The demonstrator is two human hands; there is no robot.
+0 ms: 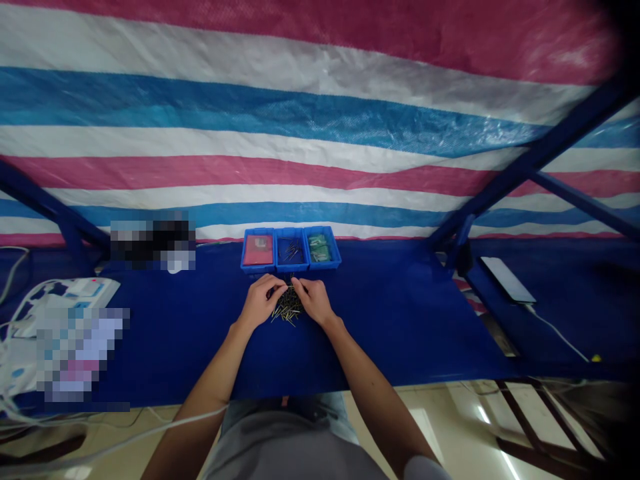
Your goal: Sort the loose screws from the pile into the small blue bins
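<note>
On the blue table lies a pile of thin, brass-coloured screws or nails (287, 311). My left hand (261, 300) is at the pile's left edge, thumb and fingers pinched together. From the right side, my right hand (314, 299) reaches in with its fingers closed too. Both sets of fingertips nearly meet over the top of the pile. Something small and thin seems to lie between them, too small to name for sure. Just beyond the hands stands a blue three-part bin (291, 268). Its middle compartment holds a few thin dark pieces (290, 249).
A pink packet (258, 250) fills the bin's left compartment; green-and-clear packets (320, 248) lie in the right one. A white power strip (95, 291) with cables is at left. A phone (507, 280) with a cable lies at right. Striped sheeting (310, 140) hangs behind.
</note>
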